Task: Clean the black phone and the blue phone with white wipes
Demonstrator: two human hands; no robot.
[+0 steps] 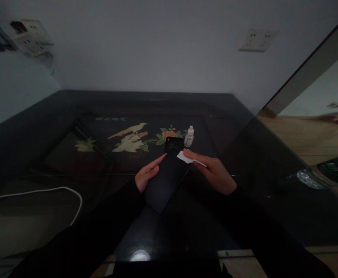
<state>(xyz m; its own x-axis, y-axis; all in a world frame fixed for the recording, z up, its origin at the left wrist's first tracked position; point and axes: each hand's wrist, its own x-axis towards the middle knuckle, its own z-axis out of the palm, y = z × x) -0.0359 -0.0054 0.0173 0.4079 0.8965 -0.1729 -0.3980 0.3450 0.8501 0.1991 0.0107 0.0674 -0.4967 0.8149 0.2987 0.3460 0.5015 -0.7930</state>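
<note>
A black smartphone (pixel 167 178) lies face down on the dark glass table (pixel 70 116), its camera end pointing away from me. My left hand (pixel 147 174) rests along the phone's left edge with fingers stretched flat against it. My right hand (pixel 215 173) pinches a small white wipe (pixel 184 156) and presses it on the phone's upper right part. A small clear dropper bottle (pixel 189 136) with a white cap stands upright just beyond the phone, near the wipe.
The table top shows a painted bird and flowers (pixel 131 138) under glass. A white cable (pixel 55 190) curves across the near left. Wall sockets (pixel 258 39) sit on the wall behind. Wooden floor (pixel 310 135) lies to the right past the table edge.
</note>
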